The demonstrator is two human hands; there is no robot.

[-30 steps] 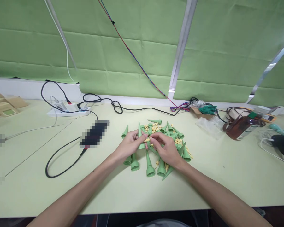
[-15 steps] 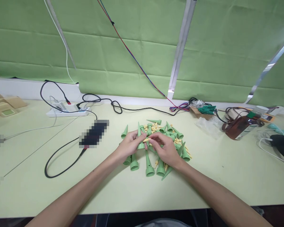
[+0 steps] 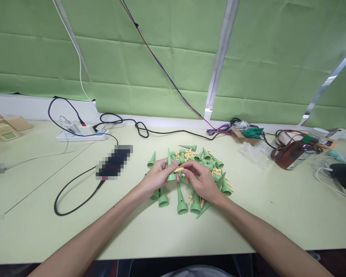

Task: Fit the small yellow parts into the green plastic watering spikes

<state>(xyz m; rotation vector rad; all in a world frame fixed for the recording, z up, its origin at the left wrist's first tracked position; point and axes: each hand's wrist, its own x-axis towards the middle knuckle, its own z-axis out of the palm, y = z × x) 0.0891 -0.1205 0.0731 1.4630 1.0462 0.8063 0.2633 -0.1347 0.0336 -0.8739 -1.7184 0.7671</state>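
Green's what the left hand [image 3: 158,176] has clamped: a cone [image 3: 170,157], tip at 12 o'clock. Just at its 3, yellow peg [image 3: 178,169], pinched by the right hand [image 3: 200,180]. More cones [image 3: 226,188] around both on the bench [image 3: 265,215], brown bottle [image 3: 294,155] well out at 3.

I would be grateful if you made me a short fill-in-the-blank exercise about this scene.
1. The left hand holds a cone whose colour is ____.
2. The right hand has a small piece at its fingertips, coloured ____.
3. The held cone's narrow end points toward the ____ of the picture.
4. In the picture, the bottle is to the ____ of the pile of parts.

Missing words: green; yellow; top; right.
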